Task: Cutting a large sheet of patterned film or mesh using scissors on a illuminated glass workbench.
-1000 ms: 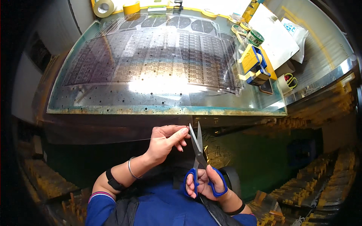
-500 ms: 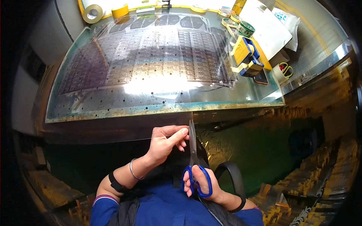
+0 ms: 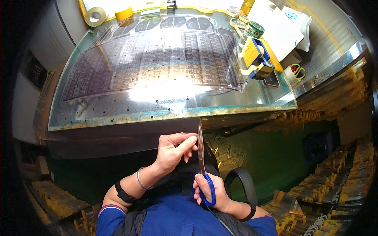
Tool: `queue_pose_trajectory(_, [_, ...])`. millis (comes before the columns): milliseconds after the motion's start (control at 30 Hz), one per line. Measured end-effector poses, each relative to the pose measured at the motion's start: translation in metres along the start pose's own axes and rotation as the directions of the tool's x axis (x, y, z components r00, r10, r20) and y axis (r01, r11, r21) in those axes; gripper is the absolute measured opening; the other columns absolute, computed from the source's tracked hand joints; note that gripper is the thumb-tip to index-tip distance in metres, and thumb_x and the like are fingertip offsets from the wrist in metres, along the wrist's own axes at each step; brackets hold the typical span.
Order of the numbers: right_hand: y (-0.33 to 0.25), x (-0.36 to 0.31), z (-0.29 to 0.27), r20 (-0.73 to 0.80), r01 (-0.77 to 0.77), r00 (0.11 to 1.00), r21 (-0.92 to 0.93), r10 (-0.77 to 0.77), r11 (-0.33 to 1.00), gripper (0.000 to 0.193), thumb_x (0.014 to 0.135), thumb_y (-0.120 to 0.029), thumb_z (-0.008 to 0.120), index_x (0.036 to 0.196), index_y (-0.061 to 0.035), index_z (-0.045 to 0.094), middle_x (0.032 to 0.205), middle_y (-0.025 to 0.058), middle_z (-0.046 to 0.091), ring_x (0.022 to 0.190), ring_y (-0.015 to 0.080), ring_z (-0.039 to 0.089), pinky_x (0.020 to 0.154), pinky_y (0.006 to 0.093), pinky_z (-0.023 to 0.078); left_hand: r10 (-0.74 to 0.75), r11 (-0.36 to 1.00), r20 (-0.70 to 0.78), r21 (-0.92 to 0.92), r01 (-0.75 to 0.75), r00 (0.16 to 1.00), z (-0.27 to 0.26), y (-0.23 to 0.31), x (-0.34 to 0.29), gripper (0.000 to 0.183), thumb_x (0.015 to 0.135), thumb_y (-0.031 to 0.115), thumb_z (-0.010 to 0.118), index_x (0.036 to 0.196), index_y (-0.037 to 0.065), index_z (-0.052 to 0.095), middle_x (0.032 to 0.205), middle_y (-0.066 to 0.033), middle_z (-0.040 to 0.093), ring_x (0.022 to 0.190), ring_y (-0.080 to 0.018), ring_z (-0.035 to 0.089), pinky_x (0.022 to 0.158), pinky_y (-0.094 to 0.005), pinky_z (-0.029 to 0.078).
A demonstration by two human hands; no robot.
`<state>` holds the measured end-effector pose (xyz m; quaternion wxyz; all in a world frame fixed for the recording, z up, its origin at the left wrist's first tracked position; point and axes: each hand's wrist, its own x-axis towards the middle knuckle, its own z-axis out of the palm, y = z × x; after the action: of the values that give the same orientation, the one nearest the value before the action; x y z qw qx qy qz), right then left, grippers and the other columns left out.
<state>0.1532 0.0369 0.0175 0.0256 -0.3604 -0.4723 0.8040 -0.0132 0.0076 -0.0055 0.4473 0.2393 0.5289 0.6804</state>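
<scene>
A transparent film sheet (image 3: 118, 137) with dark dots and printed rows lies over the glass-topped table, and its near edge hangs past the front. My left hand (image 3: 173, 151) pinches that edge near its right corner, thumb on top and fingers beneath. In my right hand (image 3: 216, 192) is a pair of scissors (image 3: 201, 147) with blue handles, thumb and fingers through the loops. The blades point away from me, nearly closed, right beside my left fingertips at the film's right edge.
On the table's right stand a blue and yellow tape dispenser (image 3: 258, 59), a green tape roll (image 3: 255, 29), a phone (image 3: 271, 80) and a cup (image 3: 292, 74) holding yellow-handled scissors. Tape rolls (image 3: 95, 16) sit at the back left. A dark curved armrest (image 3: 242, 181) is beside my right arm.
The scissors' handles and blades have come together from slightly apart. My left hand keeps its pinch on the film, whose hanging edge has sagged a little lower.
</scene>
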Motion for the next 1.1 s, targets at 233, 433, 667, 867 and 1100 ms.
queue_pose_trajectory(233, [-0.003, 0.002, 0.001, -0.055, 0.035, 0.998, -0.035, -0.037, 0.999, 0.033, 0.085, -0.032, 0.053, 0.072, -0.0016, 0.053, 0.054, 0.0027, 0.050, 0.042, 0.0064, 0.048, 0.039, 0.0182, 0.039, 0.022, 1.000, -0.012, 0.009, -0.022, 1.000, -0.001, -0.001, -0.006, 0.017, 0.081, 0.008, 0.057, 0.091, -0.004, 0.062, 0.066, -0.0073, 0.059, 0.048, -0.0074, 0.051, 0.038, -0.0175, 0.041])
queue_pose_trajectory(433, [-0.004, 0.005, -0.001, -0.073, 0.042, 0.996, -0.091, -0.049, 0.995, 0.032, 0.083, -0.032, 0.057, 0.069, -0.0030, 0.053, 0.053, 0.0009, 0.050, 0.042, 0.0051, 0.047, 0.039, 0.0175, 0.039, 0.034, 0.999, -0.010, 0.040, -0.034, 0.999, -0.002, 0.000, -0.009, 0.016, 0.081, 0.008, 0.057, 0.090, -0.004, 0.062, 0.065, -0.0074, 0.058, 0.047, -0.0076, 0.052, 0.038, -0.0176, 0.041])
queue_pose_trajectory(667, [-0.007, 0.004, -0.004, -0.069, 0.035, 0.997, -0.151, -0.045, 0.988, 0.033, 0.082, -0.033, 0.058, 0.066, -0.0044, 0.054, 0.051, 0.0001, 0.050, 0.040, 0.0045, 0.046, 0.038, 0.0180, 0.037, 0.040, 0.996, -0.015, 0.075, -0.038, 0.999, -0.004, 0.000, -0.018, 0.015, 0.081, 0.007, 0.055, 0.088, -0.004, 0.062, 0.063, -0.0078, 0.058, 0.044, -0.0086, 0.050, 0.035, -0.0191, 0.039])
queue_pose_trajectory(867, [-0.007, 0.009, -0.002, -0.055, 0.104, 0.992, -0.157, -0.114, 0.982, 0.032, 0.082, -0.032, 0.058, 0.065, -0.0047, 0.054, 0.050, -0.0002, 0.050, 0.039, 0.0044, 0.045, 0.036, 0.0180, 0.036, 0.053, 0.992, -0.003, 0.117, -0.053, 0.999, -0.004, 0.001, -0.027, 0.015, 0.081, 0.007, 0.055, 0.088, -0.004, 0.063, 0.062, -0.0084, 0.058, 0.043, -0.0085, 0.050, 0.035, -0.0194, 0.039])
queue_pose_trajectory(1100, [-0.013, 0.005, -0.003, -0.081, 0.024, 0.996, -0.237, -0.045, 0.971, 0.033, 0.081, -0.033, 0.059, 0.065, -0.0050, 0.054, 0.048, -0.0009, 0.049, 0.038, 0.0041, 0.045, 0.035, 0.0179, 0.034, 0.050, 0.987, 0.027, 0.150, -0.054, 0.998, -0.008, 0.000, -0.035, 0.014, 0.081, 0.006, 0.056, 0.087, -0.004, 0.063, 0.062, -0.0092, 0.059, 0.043, -0.0085, 0.050, 0.035, -0.0196, 0.039])
